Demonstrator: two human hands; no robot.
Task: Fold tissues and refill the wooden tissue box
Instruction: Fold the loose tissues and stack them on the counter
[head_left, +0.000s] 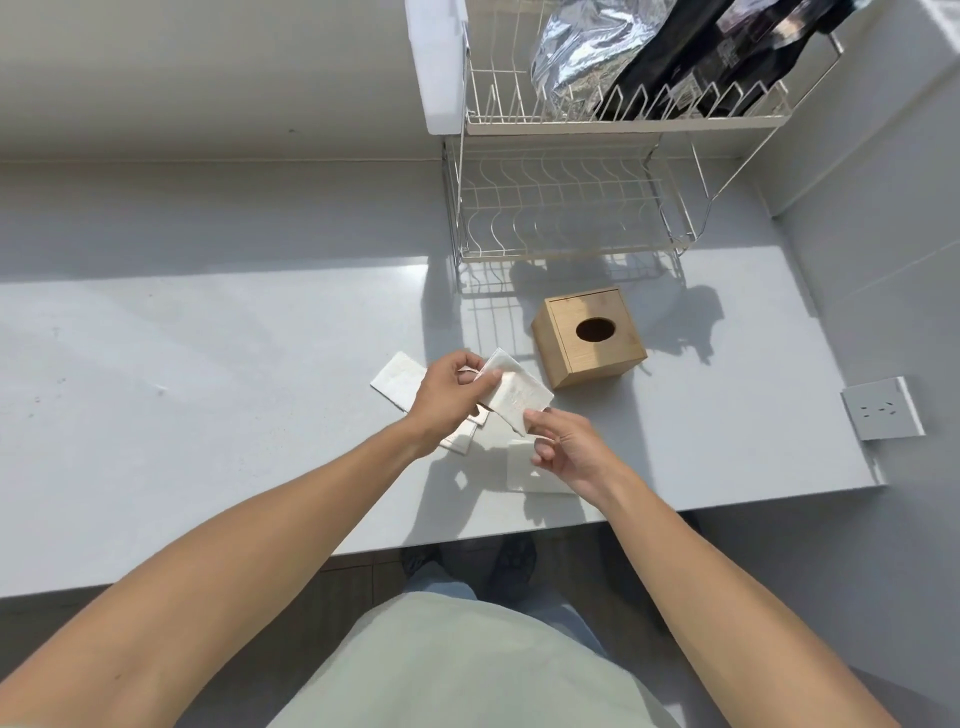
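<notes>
We see a folded white rectangular tissue (511, 391) held up above the pale grey worktop (208, 364), between both hands. The left hand (447, 397) pinches its upper left end, thumb and fingers closed on the paper. The right hand (569, 449) meets the tissue's lower corner with the tip of the forefinger and thumb; its other fingers are curled loosely, and we cannot tell how firm that grip is.

Beneath the left hand lie more flat white tissues (402, 379), partly hidden by the hand and wrist. One further white sheet (522, 470) lies flat on the worktop just under the right hand.

The square light-wood tissue box (589, 338), with an oval hole in its lid, stands just beyond and to the right of the held tissue, close but apart from it. Behind the box is a cream two-tier wire dish rack (571, 208), its upper tier holding a silver foil bag (582, 52) and dark packets (727, 57).

To the left the worktop is bare and wide. The near edge runs just below the right wrist; the right edge lies well beyond the box, near a white wall socket (880, 408).
</notes>
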